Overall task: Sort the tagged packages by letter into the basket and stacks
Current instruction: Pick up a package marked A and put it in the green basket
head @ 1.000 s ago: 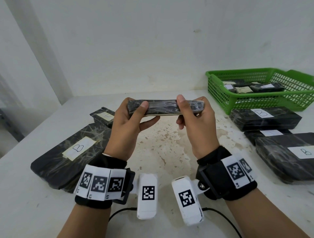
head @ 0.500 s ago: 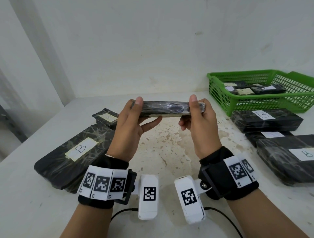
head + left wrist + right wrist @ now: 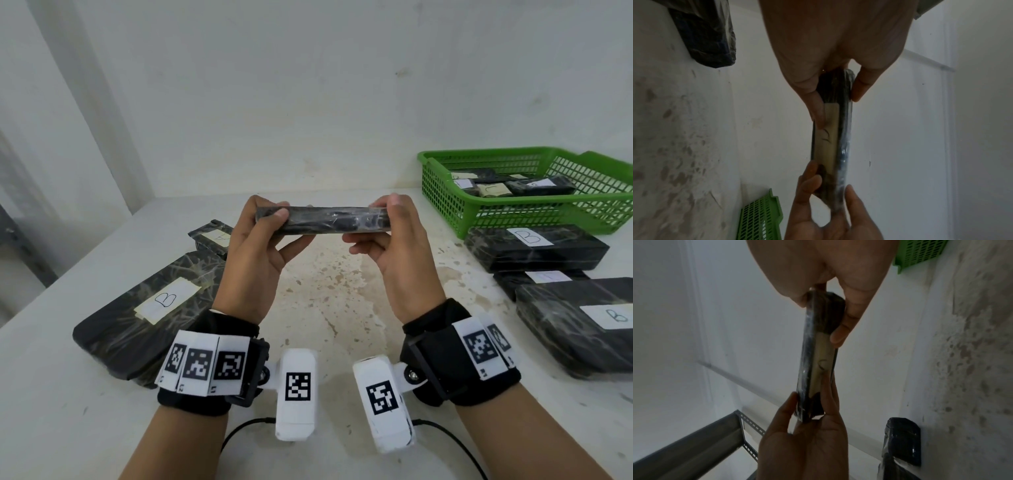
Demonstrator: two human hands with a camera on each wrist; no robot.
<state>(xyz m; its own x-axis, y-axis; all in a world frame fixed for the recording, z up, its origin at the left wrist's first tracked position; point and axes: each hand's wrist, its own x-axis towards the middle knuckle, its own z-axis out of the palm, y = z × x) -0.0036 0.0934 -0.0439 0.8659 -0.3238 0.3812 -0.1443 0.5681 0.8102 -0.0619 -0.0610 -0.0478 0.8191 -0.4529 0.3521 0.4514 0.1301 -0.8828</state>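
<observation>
A slim black wrapped package (image 3: 325, 220) is held level above the table, edge toward me. My left hand (image 3: 263, 226) pinches its left end between thumb and fingers, and my right hand (image 3: 394, 222) pinches its right end. Its paper tag (image 3: 828, 138) faces down and away; the wrist views show it with a pen mark (image 3: 821, 365) I cannot read. A green basket (image 3: 442, 192) at the far right holds several small tagged packages. Packages tagged B (image 3: 534, 246) lie in front of it.
A large package tagged B (image 3: 147, 308) lies at the left, with a smaller tagged package (image 3: 214, 236) behind it. Another B package (image 3: 582, 322) and a tagged one (image 3: 544, 277) sit at the right. White wall stands behind the stained table (image 3: 329, 284).
Both hands have turned the held package slightly and shifted their thumbs along its ends. It stays at about the same height above the table.
</observation>
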